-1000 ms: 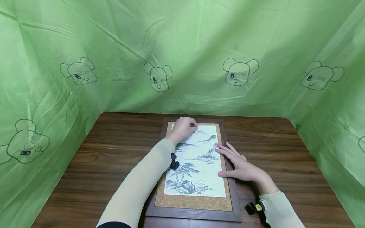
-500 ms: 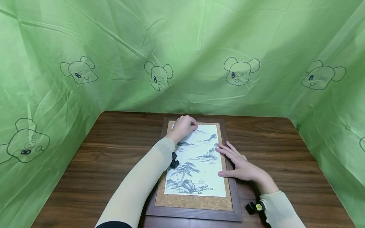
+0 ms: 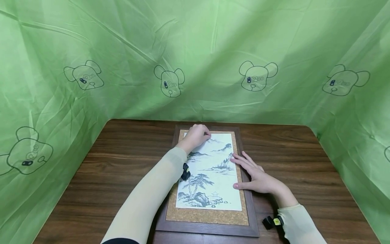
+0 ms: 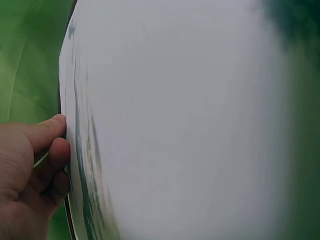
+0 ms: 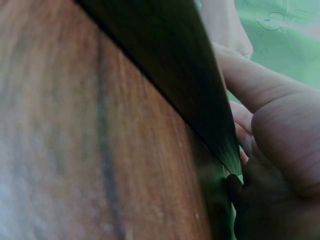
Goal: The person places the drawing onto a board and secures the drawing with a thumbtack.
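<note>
A white sheet of paper (image 3: 210, 189) printed with a blue-grey landscape lies on a framed cork board (image 3: 207, 216). My left hand (image 3: 195, 137) reaches over the sheet's upper part, its thumb and forefinger tips close together at the top edge. Seen from the left wrist, the curled fingers of that hand (image 4: 30, 170) meet the paper (image 4: 190, 120); anything small between the tips is hidden. My right hand (image 3: 256, 176) rests with spread fingers on the right edge of paper and board. In the right wrist view, the same hand (image 5: 285, 130) lies along the dark frame (image 5: 165, 60).
The board lies on a brown wood-grain table (image 3: 128, 162), near its middle. Green cloth (image 3: 207, 98) with line-drawn bear heads encloses the back and sides. Small black cameras are strapped to the left wrist (image 3: 185, 172) and right wrist (image 3: 272, 222).
</note>
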The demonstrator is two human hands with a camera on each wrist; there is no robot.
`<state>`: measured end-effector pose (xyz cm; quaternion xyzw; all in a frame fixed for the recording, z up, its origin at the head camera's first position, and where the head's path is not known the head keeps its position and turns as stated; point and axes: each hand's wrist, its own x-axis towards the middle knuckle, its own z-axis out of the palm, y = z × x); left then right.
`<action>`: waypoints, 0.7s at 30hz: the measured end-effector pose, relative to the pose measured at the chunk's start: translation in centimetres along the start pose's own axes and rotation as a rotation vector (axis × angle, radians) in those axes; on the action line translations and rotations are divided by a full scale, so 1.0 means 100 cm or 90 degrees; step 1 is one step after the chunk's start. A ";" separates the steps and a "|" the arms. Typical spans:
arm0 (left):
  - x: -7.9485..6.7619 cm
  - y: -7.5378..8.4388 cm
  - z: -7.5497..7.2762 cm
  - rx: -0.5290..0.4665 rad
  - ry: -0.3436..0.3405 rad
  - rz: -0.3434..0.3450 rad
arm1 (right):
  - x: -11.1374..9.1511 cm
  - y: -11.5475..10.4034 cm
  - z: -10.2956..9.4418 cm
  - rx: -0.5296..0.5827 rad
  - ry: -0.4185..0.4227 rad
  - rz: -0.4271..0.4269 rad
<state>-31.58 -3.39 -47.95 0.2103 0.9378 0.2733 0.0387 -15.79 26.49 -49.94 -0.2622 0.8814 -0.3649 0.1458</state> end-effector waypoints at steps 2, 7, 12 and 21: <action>-0.001 0.000 0.000 0.001 -0.010 0.002 | 0.000 0.000 0.000 0.002 -0.002 0.001; -0.002 -0.002 -0.001 0.008 -0.034 0.027 | 0.001 0.001 -0.001 -0.005 0.000 -0.002; -0.006 -0.004 -0.003 0.006 -0.073 0.063 | -0.001 0.002 0.000 -0.006 0.004 -0.006; -0.033 -0.010 -0.030 0.019 -0.100 0.139 | -0.007 -0.007 -0.010 -0.007 0.053 -0.012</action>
